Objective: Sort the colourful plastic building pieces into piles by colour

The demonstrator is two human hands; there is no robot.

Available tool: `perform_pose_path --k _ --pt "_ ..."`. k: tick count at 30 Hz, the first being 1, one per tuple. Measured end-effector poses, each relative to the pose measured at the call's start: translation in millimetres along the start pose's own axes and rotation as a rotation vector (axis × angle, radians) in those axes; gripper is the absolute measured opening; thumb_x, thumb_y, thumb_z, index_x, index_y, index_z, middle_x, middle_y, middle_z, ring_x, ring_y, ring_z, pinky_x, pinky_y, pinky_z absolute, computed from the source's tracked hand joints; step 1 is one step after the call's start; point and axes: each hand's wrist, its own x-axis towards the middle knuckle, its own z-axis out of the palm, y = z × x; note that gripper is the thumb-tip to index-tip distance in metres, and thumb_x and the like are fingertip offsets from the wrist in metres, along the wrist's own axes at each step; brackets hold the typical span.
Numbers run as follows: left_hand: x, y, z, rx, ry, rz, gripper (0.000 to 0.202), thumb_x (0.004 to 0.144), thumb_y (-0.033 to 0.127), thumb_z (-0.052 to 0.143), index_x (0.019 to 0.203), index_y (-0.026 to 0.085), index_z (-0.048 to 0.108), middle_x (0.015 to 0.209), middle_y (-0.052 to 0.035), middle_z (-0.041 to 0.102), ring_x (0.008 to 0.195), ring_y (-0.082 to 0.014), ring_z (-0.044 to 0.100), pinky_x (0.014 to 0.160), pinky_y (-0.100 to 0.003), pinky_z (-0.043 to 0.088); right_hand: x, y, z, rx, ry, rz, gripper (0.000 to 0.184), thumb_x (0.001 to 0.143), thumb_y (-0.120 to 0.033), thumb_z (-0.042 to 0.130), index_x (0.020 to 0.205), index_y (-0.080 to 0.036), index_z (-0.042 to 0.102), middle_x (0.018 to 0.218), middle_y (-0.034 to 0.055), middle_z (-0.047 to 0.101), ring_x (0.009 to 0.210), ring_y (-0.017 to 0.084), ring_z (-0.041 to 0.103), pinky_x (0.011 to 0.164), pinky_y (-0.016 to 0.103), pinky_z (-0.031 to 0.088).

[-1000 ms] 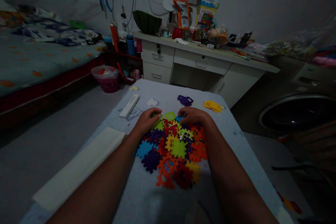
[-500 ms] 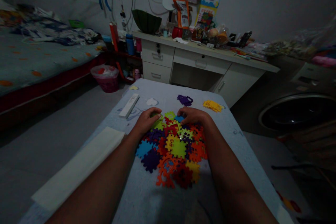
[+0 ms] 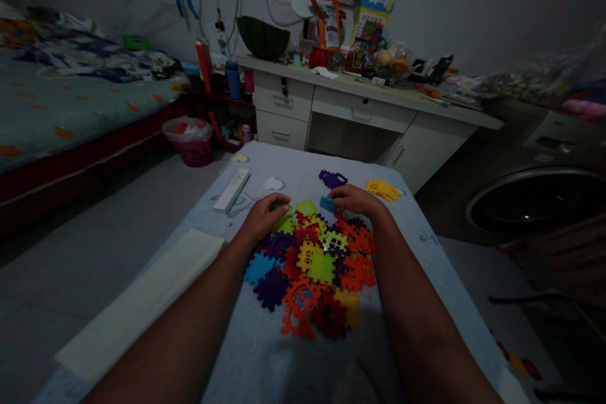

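A heap of flat plastic building tiles with toothed edges (image 3: 322,267) lies on the cloth-covered table, in green, red, purple, orange, yellow and blue. In my right hand (image 3: 355,198), a blue building tile (image 3: 327,204) is pinched between thumb and fingers, just above the heap's far edge. My left hand (image 3: 266,214) is at the heap's far left, its fingers curled around a green building tile (image 3: 281,207) that shows between thumb and forefinger. Beyond the right hand lie a purple tile group (image 3: 332,178) and a yellow tile group (image 3: 383,190).
A long white box (image 3: 232,190) and a white heart-shaped patch (image 3: 273,183) are on the table's left side. A folded pale cloth (image 3: 142,303) lies along the left edge. Ahead is a white desk (image 3: 284,88); a washing machine (image 3: 521,170) is to the right, a bed (image 3: 76,107) to the left.
My right hand has moved slightly away from me and to the right, lifting the blue tile off the heap. My left hand stays in place.
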Motion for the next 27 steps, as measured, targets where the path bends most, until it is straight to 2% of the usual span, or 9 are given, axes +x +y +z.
perform_pose_path --k 7,12,15,22,27 --pt "-0.9 6.2 0.7 0.002 0.008 -0.003 0.029 0.075 0.039 0.065 0.096 0.02 0.069 0.101 -0.0068 0.072 0.1 -0.0255 0.066 0.096 -0.043 0.048 -1.6 -13.1 4.2 0.024 -0.127 -0.076 0.022 0.077 -0.029 0.063 0.091 -0.016 0.073 0.082 0.0014 0.071 0.073 0.014 0.061 0.07 0.024 0.047" --pt "-1.3 6.6 0.7 -0.001 0.01 -0.002 0.029 0.074 0.039 0.065 0.095 0.02 0.07 0.101 -0.0061 0.073 0.1 -0.0251 0.066 0.096 -0.042 0.048 3.6 -13.9 8.0 -0.085 0.041 -0.069 0.017 0.079 -0.024 0.057 0.081 -0.015 0.072 0.075 0.0012 0.068 0.069 0.013 0.058 0.067 0.024 0.044" --pt "-1.6 6.5 0.8 -0.004 0.014 -0.005 0.029 0.075 0.039 0.065 0.096 0.02 0.07 0.101 -0.0062 0.073 0.1 -0.0251 0.066 0.096 -0.042 0.048 2.5 -6.8 2.4 -0.121 0.01 -0.044 0.015 0.076 -0.023 0.06 0.08 -0.015 0.072 0.072 0.0 0.068 0.065 0.012 0.056 0.064 0.023 0.042" --pt "0.3 2.3 0.7 -0.005 0.011 -0.009 0.031 0.075 0.041 0.065 0.097 0.019 0.069 0.101 -0.0065 0.072 0.101 -0.0259 0.066 0.096 -0.043 0.048 -25.4 6.1 -21.4 -0.139 -0.026 0.103 0.018 0.071 -0.028 0.066 0.082 -0.017 0.074 0.073 -0.0004 0.069 0.064 0.013 0.058 0.06 0.023 0.041" --pt "1.3 -1.1 1.1 -0.024 0.011 -0.002 0.034 0.074 0.042 0.065 0.099 0.019 0.069 0.102 -0.0066 0.072 0.101 -0.0258 0.065 0.096 -0.042 0.048 -50.7 14.1 -20.3 -0.267 -0.054 0.19 0.016 0.07 -0.024 0.068 0.084 -0.019 0.074 0.081 0.0013 0.073 0.073 0.016 0.063 0.067 0.026 0.045"
